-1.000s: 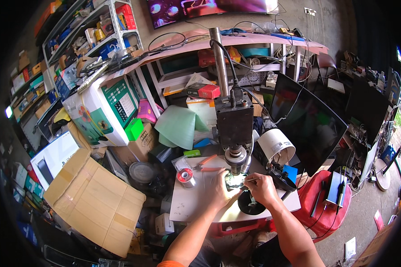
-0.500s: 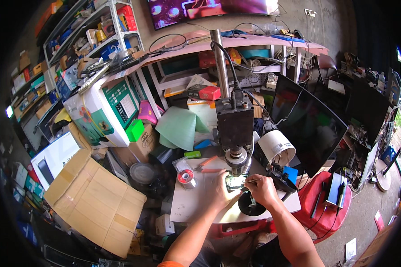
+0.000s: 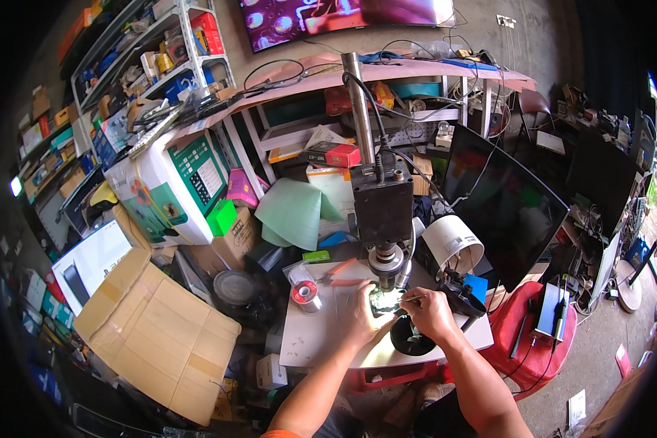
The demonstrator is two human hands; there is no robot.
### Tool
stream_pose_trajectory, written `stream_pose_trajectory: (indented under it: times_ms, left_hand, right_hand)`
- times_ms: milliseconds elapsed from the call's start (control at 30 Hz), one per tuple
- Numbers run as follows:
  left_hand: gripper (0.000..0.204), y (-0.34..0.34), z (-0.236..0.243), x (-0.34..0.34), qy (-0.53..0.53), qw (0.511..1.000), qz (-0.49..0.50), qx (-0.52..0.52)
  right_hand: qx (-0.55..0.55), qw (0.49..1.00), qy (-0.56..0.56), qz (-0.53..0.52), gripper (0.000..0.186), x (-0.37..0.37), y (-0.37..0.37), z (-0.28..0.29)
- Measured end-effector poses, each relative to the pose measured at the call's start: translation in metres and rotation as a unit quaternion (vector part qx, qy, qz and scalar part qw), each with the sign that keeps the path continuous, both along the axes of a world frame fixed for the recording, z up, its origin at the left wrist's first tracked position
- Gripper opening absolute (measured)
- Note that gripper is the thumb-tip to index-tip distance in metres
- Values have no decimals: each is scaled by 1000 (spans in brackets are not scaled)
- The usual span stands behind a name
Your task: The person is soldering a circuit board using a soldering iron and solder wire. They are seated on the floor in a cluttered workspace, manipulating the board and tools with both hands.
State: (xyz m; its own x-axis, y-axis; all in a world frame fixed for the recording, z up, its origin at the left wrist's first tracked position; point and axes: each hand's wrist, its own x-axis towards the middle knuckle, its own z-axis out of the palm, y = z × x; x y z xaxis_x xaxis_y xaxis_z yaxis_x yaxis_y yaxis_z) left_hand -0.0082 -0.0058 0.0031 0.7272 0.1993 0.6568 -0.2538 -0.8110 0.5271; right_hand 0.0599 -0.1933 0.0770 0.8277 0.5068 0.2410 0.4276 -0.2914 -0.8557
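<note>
Under the lens of a black digital microscope (image 3: 382,208), my left hand (image 3: 362,315) grips a small circuit board (image 3: 384,301) by its edge. Bright light falls on the board and washes out its detail. My right hand (image 3: 429,314) is closed in a pinch on a thin tool (image 3: 410,297), its tip at the board's right side; its exact kind is too small to make out. Below my hands, a round black base (image 3: 410,342) sits on the white work board (image 3: 306,347). A solder spool (image 3: 306,296) and orange-handled pliers (image 3: 343,274) lie left of my left hand.
A red stool (image 3: 522,365) at the right carries a blue soldering station (image 3: 551,310) with its iron. Behind it leans a dark flat screen (image 3: 504,201). A white cylinder (image 3: 452,244) stands near the microscope. An opened cardboard box (image 3: 160,328) lies at the left. A wall screen (image 3: 343,18) shows a magnified picture.
The view has shifted very slightly. Both hands stay in place under the microscope, holding the same board and thin tool.
</note>
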Motion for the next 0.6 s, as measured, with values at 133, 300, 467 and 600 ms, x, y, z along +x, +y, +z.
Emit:
stream_pose_trajectory:
  times_ms: [133, 300, 467, 600]
  left_hand:
    - [90, 0, -1, 1, -1, 1000, 1, 1]
    - [92, 0, -1, 1, -5, 1000, 6, 4]
    - [93, -1, -1, 0, 1, 1000, 8, -2]
    - [93, 0, 0, 0, 9, 1000, 8, 1]
  right_hand:
    - [-1, 1000, 1, 0, 14, 1, 0, -1]
    - [0, 1000, -7, 0, 14, 0, 0, 0]
    - [4, 1000, -24, 4, 14, 1, 0, -1]
    - [4, 1000, -13, 4, 13, 0, -1, 0]
